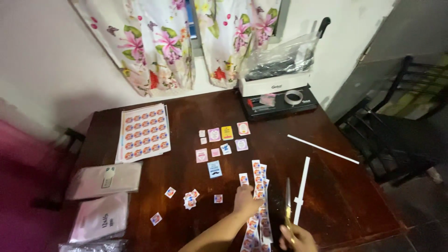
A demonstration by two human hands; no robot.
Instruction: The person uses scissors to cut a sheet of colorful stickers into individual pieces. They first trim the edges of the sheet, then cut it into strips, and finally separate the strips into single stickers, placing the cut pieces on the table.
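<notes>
While hands press sticker strips (259, 196), grey packages (105, 179) lie left.

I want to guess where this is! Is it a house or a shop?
Probably a room in a home, used for crafts: flowered curtains over a window, a dark wooden table, and a binding machine by the wall.

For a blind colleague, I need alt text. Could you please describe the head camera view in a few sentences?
A person's left hand presses on strips of printed stickers on a dark wooden table, while the right hand holds scissors. Small cut stickers, little cards, an uncut sticker sheet and white paper strips lie around; floral curtains hang behind.
</notes>
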